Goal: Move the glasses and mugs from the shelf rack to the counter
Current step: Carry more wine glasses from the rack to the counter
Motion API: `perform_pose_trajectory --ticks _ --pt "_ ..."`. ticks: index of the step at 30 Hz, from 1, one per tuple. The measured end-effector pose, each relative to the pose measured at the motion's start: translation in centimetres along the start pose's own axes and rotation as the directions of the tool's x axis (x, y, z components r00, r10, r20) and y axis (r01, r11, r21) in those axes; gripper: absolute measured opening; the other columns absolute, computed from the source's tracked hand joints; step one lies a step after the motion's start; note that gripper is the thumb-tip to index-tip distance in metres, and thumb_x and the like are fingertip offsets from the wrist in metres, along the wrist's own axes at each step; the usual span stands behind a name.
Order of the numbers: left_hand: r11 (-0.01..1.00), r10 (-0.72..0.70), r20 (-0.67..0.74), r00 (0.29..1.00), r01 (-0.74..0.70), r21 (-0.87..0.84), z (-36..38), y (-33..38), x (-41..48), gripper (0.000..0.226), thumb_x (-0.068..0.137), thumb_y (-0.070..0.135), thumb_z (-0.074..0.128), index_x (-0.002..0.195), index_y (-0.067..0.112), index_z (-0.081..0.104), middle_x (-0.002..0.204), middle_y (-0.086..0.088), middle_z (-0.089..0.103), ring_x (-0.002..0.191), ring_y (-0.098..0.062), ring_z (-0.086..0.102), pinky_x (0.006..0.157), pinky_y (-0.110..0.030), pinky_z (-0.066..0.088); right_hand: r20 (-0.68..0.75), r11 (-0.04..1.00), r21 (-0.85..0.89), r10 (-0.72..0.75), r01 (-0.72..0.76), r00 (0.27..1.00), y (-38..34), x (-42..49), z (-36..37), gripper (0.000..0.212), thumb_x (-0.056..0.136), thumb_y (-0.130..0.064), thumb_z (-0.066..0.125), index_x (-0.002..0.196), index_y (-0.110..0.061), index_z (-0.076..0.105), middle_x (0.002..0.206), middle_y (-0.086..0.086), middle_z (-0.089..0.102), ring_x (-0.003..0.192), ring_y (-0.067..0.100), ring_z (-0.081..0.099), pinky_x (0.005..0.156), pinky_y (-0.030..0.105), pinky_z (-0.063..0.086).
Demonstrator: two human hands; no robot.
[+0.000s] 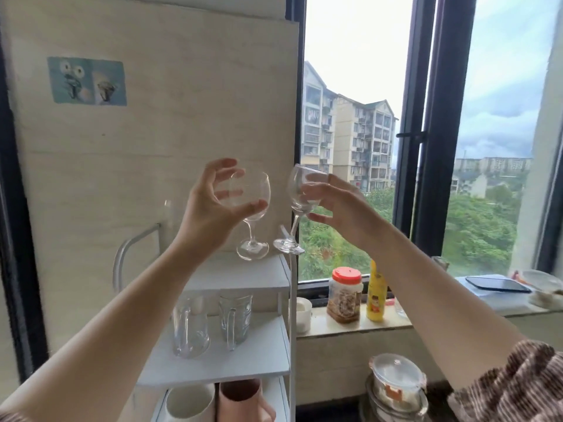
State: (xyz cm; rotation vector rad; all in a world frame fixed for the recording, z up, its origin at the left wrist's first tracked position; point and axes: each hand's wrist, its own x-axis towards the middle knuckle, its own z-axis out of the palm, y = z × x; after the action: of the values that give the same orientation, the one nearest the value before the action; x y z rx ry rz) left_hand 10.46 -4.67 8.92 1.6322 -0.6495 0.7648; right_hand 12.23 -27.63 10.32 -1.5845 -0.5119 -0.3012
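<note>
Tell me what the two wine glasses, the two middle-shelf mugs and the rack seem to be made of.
Left glass and right glass, gripped by the left hand and right hand: clear glossy glass; fingers and background show through. Mugs: thick clear glass by the look, with bright glints; clear plastic not excluded. Rack: matt white shelves, perhaps painted metal or plastic.

White rack (243, 277), red-lidded jar (345, 295)
</note>
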Motion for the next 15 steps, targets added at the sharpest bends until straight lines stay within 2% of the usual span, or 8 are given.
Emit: perform_pose_trajectory --ticks 2,6,7,11,13,15 --pt "0.999 0.002 0.061 0.998 0.001 -0.052 2.1 0.8 -0.8 0.076 0.054 0.038 0.084 0.122 0.037 0.048 0.121 0.013 0.061 0.096 0.0 0.066 0.077 -0.024 0.055 -0.023 1.0 0.014 0.022 -0.022 0.999 -0.5 -1.9 -2.3 0.04 0.071 -0.022 0.075 0.11 -0.025 0.066 0.094 -0.006 0.074 0.091 0.009 0.07 0.072 0.027 0.055" --pt "0.992 0.016 0.195 0.981 0.01 -0.13 7.6 2.2 -3.4 0.078 0.053 0.039 0.084 0.123 0.034 0.049 0.118 0.015 0.062 0.094 0.002 0.066 0.071 -0.01 0.052 -0.118 0.995 -0.037 0.09 -0.095 0.989 -0.6 -7.4 -7.5 0.044 0.07 -0.021 0.073 0.113 -0.022 0.064 0.1 -0.006 0.074 0.103 0.014 0.067 0.079 0.032 0.052" --pt "0.988 0.011 0.227 0.974 0.025 -0.152 9.2 2.6 -4.2 0.079 0.053 0.039 0.084 0.124 0.032 0.05 0.119 0.015 0.062 0.095 0.0 0.066 0.071 -0.01 0.052 -0.15 0.992 -0.052 0.106 -0.115 0.983 -0.5 -9.2 -8.9 0.046 0.07 -0.021 0.073 0.115 -0.02 0.063 0.102 -0.006 0.073 0.105 0.015 0.066 0.079 0.033 0.051" --pt "0.965 -0.01 0.356 0.934 0.103 -0.243 16.5 4.2 -8.1 0.08 0.05 0.038 0.086 0.123 0.031 0.052 0.12 0.011 0.063 0.1 -0.011 0.066 0.08 -0.028 0.056 -0.284 0.972 -0.11 0.168 -0.206 0.944 -0.5 -17.0 -14.7 0.048 0.067 -0.023 0.076 0.113 -0.02 0.063 0.104 -0.005 0.073 0.108 0.016 0.066 0.082 0.032 0.053" --pt "0.95 -0.009 0.43 0.903 0.142 -0.278 20.7 5.6 -10.7 0.079 0.05 0.038 0.086 0.122 0.034 0.053 0.12 0.012 0.063 0.099 -0.011 0.067 0.077 -0.027 0.057 -0.333 0.961 -0.118 0.198 -0.249 0.922 -0.8 -21.5 -17.6 0.045 0.065 -0.024 0.078 0.107 -0.024 0.062 0.102 -0.007 0.074 0.103 0.013 0.068 0.075 0.028 0.056" --pt "0.926 -0.018 0.487 0.873 0.199 -0.322 25.1 7.3 -13.7 0.077 0.052 0.032 0.087 0.121 0.035 0.053 0.119 0.013 0.063 0.098 -0.01 0.067 0.075 -0.024 0.058 -0.381 0.947 -0.132 0.224 -0.292 0.897 -1.5 -26.5 -20.5 0.053 0.058 -0.03 0.082 0.106 -0.024 0.061 0.1 -0.009 0.074 0.098 0.011 0.069 0.07 0.023 0.054"
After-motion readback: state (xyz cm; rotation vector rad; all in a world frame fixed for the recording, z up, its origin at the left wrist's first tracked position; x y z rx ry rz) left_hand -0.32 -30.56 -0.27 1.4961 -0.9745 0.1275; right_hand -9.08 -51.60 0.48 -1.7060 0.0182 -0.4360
